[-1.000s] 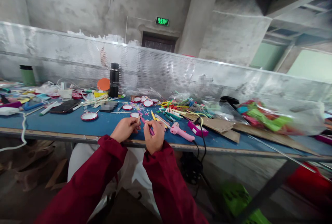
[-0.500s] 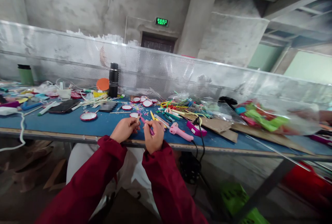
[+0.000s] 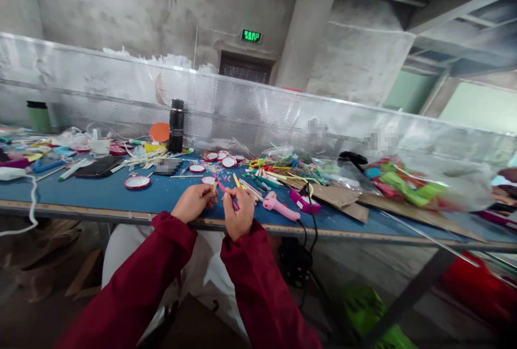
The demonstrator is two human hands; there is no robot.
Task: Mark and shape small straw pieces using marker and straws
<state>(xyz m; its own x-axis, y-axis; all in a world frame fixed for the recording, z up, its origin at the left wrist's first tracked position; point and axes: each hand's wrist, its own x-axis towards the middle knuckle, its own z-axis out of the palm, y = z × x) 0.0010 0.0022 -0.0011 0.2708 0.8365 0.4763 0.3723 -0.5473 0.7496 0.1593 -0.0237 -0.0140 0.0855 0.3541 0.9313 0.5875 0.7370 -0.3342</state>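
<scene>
My left hand (image 3: 194, 201) and my right hand (image 3: 239, 211) meet at the near edge of the blue table (image 3: 100, 193), both in dark red sleeves. The right hand is closed around a thin pink stick (image 3: 228, 196) that points up and left toward the left hand. The left hand's fingers are pinched on a small pale stick (image 3: 215, 185) near the pink stick's tip. A pink glue gun (image 3: 280, 207) lies just right of my right hand, its black cord hanging over the table edge.
Red-rimmed round discs (image 3: 138, 182), a black flask (image 3: 176, 125), a dark phone (image 3: 99, 166), a heap of coloured sticks (image 3: 278, 170), cardboard (image 3: 343, 198) and a plastic bag of bright parts (image 3: 420, 182) crowd the table. A perforated metal screen (image 3: 250, 112) runs behind it.
My hands keep the same grip and place. The view has drifted slightly to the right.
</scene>
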